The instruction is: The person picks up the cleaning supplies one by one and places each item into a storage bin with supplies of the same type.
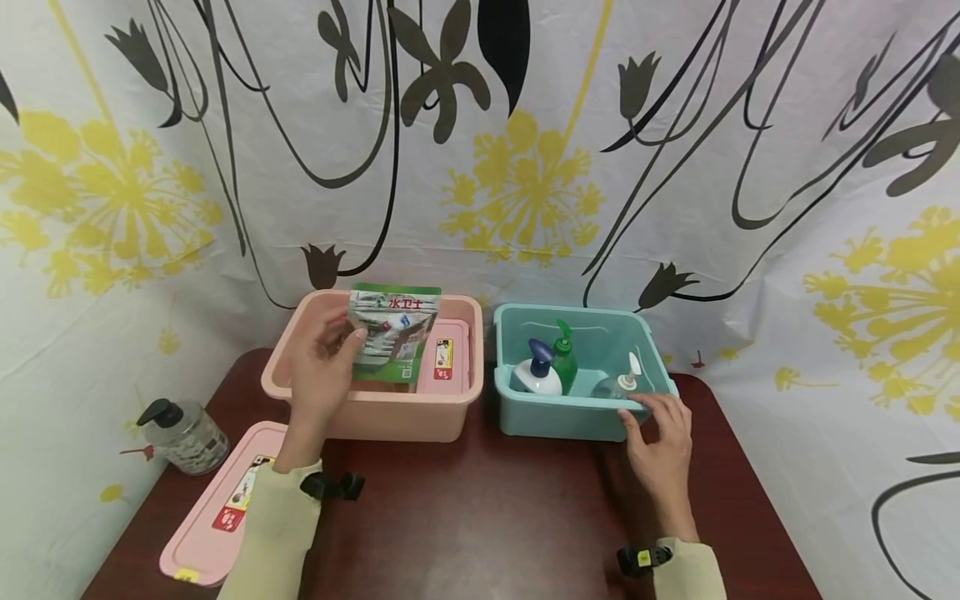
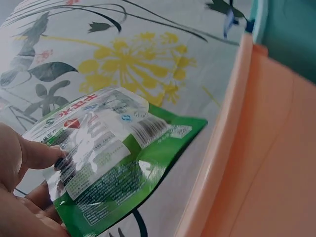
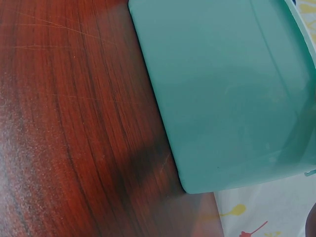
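My left hand (image 1: 324,354) pinches a green-and-silver pouch (image 1: 397,333) by its left edge, over the pink bin (image 1: 390,414). Chinese print and a barcode show on the pouch (image 2: 113,158) in the left wrist view, with the thumb on its face. At the front right corner of the teal bin (image 1: 570,421), my right hand (image 1: 663,437) grips the rim, fingers over it and thumb against the outer wall. Inside the teal bin are a white pump bottle with a blue head (image 1: 538,371), a green pump bottle (image 1: 564,362) and a clear one with a white pump (image 1: 618,385).
A pink lid (image 1: 444,354) stands in the pink bin. Another pink lid (image 1: 217,533) lies on the dark wooden table (image 1: 480,517) by my left forearm. A clear bottle with a black pump (image 1: 187,437) is at the left edge. Flower-patterned cloth (image 1: 540,275) hangs behind.
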{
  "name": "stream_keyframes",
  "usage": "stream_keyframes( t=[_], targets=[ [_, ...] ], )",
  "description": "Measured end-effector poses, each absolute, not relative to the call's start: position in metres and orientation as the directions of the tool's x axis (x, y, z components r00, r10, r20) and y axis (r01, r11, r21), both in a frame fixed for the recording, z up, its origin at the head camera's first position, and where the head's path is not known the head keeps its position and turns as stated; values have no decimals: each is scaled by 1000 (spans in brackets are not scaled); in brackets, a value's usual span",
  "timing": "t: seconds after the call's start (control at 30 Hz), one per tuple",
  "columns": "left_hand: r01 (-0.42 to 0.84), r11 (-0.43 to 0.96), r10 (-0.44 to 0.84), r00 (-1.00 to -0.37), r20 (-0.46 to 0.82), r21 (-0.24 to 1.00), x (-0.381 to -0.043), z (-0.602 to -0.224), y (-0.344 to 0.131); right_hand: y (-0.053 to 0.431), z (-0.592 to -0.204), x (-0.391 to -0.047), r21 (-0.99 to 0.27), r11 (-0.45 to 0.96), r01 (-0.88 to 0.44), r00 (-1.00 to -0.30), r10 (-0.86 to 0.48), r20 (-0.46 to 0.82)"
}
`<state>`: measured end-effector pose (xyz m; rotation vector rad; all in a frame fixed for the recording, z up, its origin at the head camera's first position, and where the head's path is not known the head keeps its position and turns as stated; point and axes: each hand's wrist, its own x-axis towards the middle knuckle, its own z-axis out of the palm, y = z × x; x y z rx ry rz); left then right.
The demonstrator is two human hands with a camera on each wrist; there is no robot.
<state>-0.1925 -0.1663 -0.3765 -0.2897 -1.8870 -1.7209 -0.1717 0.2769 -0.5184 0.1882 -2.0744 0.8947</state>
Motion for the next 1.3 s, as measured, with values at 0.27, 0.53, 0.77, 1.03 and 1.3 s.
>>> stream_keyframes(
  t=[0.27, 0.53, 0.77, 1.03, 1.3],
  targets=[
    [508, 251, -217, -800, 559, 824, -198, -381, -170, 278, -521, -172, -535, 738, -411, -644, 180, 743],
    [489, 362, -196, -792, 578, 794, -217, -408, -185, 278, -520, -172, -539, 740, -403, -649, 184, 738],
    [543, 463, -116, -746, 655, 701, -229, -426, -197, 278, -519, -171, -535, 736, -414, -641, 182, 746],
    [530, 540, -42, -759, 650, 654, -231, -427, -205, 278, -519, -171, -537, 738, -410, -642, 184, 744],
    [452, 623, 18, -824, 566, 638, -228, -426, -214, 278, -519, -171, -540, 739, -401, -649, 187, 738]
  ],
)
